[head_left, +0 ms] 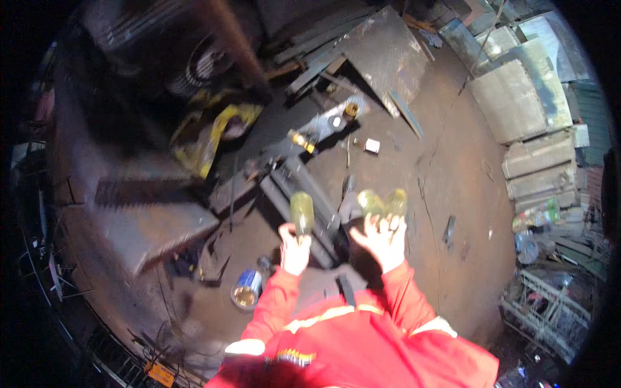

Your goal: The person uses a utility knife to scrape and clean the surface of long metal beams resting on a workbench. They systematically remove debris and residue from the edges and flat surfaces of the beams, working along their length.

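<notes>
My left hand [295, 253] is closed round the lower end of a yellowish-green, see-through bottle [301, 212]. To its right, two more yellowish-green bottles [370, 202] are in my right hand [383, 243]; its fingers curl about their lower ends and the thumb points out to the left. Between and beneath the hands runs a dark metal beam [304, 187], with black gear around it. Blur hides the bottles' fine detail.
A blue tin [247, 290] stands open at lower left. Beyond the beam are a brown jar [351, 110], a small white box [372, 146] and a yellow-and-black bundle [210, 139]. Metal sheets [508, 103] lean at far right. A toothed metal edge [145, 191] juts out on the left.
</notes>
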Tool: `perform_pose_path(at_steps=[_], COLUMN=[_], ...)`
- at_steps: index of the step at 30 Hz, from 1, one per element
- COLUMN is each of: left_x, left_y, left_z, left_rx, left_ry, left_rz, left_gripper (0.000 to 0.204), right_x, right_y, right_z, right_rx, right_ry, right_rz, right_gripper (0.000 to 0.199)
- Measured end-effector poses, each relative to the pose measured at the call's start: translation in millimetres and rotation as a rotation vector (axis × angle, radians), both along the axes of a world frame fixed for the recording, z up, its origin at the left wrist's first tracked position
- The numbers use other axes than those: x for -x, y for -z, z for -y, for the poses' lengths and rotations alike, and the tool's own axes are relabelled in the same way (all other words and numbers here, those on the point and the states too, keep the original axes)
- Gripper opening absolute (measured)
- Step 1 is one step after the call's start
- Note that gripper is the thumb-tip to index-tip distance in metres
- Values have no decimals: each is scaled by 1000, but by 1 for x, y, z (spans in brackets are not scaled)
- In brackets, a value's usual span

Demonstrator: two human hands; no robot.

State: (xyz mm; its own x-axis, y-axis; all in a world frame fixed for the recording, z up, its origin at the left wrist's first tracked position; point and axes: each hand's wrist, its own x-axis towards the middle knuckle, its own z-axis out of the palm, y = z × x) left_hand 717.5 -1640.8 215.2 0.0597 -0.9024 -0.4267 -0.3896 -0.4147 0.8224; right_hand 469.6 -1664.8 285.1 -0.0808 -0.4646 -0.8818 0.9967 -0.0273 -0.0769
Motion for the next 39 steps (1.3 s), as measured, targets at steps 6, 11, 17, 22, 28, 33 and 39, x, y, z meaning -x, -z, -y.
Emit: perform_pose_path(at_steps=[6,11,17,22,28,33,39], left_x=[192,293,350,369,370,376,372], left_y=[56,101,140,161,173,172,215], left_z=[68,84,85,83,71,91,118], left_rx=[-467,-419,-420,-368,-345,-429,-503], left_ry=[-49,128,431,595,881,1028,972], left_rz=[128,301,367,471,565,483,407], left_gripper=[43,44,48,45,47,45,35], right_x=[89,148,197,208,211,223,234], right_y=[85,171,207,236,250,264,288], right_z=[39,35,40,20,9,-4,-13], right_rx=[-88,-147,-191,-181,-349,-357,-399], right_ry=[-10,156,192,218,260,248,215], right_rz=[104,22,1,80,43,144,208], right_gripper=[33,34,39,39,40,38,41])
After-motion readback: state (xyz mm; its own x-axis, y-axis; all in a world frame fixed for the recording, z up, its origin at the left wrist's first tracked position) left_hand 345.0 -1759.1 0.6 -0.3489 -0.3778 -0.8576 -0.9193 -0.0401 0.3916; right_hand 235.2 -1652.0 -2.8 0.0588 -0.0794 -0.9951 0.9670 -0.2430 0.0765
